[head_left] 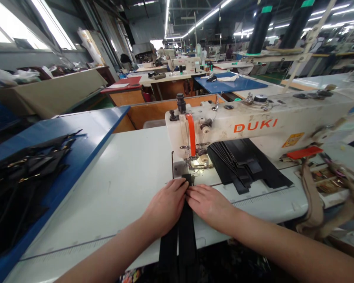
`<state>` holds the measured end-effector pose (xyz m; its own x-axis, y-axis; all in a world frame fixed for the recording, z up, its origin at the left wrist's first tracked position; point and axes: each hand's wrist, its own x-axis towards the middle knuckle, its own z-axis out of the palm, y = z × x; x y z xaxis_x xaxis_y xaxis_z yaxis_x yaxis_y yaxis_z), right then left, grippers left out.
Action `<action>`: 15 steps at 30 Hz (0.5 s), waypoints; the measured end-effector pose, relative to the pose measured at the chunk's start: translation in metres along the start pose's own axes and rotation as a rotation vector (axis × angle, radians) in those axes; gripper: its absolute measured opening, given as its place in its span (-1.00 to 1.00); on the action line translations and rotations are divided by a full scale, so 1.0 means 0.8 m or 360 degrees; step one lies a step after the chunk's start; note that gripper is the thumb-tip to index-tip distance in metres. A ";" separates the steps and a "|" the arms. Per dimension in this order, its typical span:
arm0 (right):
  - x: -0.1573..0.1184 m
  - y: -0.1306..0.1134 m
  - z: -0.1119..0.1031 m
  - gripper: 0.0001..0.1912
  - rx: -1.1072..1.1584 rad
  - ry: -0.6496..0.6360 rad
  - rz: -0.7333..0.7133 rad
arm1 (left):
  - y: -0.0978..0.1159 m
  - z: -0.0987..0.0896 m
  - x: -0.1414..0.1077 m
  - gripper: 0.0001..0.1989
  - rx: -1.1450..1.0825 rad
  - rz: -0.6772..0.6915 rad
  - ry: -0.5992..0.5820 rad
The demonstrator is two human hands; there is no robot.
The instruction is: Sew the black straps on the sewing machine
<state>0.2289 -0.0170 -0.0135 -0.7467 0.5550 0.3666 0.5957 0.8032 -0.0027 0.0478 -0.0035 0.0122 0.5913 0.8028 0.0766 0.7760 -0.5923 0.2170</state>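
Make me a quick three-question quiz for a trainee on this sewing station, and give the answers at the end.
1. What brand name is printed on the sewing machine?
2. True or false: the left hand and the right hand both rest on the black strap.
3. Where does the pile of black pieces lie?
A. On the blue-topped table to the left
B. Under the sewing machine
C. In the right hand

Key: 1. DUKI; 2. True; 3. A

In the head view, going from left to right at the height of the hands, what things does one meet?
Pile of black straps → white sewing table top → left hand → right hand → stacked black strips → tan straps
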 end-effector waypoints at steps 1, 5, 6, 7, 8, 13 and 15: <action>-0.001 0.000 0.000 -0.83 0.0006 0.0000 0.0001 | -0.003 -0.002 0.003 -0.63 -0.0038 -0.0034 -0.0004; -0.003 0.001 0.001 -0.82 0.0036 0.0050 -0.0001 | -0.021 -0.012 0.026 -0.70 -0.0141 -0.0311 0.0018; -0.003 0.002 0.001 -0.82 0.0044 0.0072 -0.0001 | -0.025 -0.015 0.034 -0.72 -0.0158 -0.0382 0.0009; -0.004 0.002 0.002 -0.82 0.0053 0.0092 -0.0002 | -0.029 -0.017 0.042 -0.74 -0.0180 -0.0437 -0.0019; -0.003 0.002 0.002 -0.82 0.0060 0.0105 -0.0002 | -0.031 -0.018 0.050 -0.77 -0.0207 -0.0476 -0.0068; -0.002 0.003 0.002 -0.82 0.0071 0.0117 -0.0010 | -0.038 -0.022 0.079 -0.87 -0.0349 -0.0566 -0.0411; -0.002 0.003 0.002 -0.82 0.0074 0.0138 -0.0017 | -0.040 -0.021 0.084 -0.84 -0.0375 -0.0592 -0.0476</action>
<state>0.2309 -0.0156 -0.0153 -0.7233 0.5272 0.4459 0.5719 0.8193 -0.0408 0.0592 0.0708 0.0269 0.3491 0.8806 -0.3205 0.8951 -0.2122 0.3920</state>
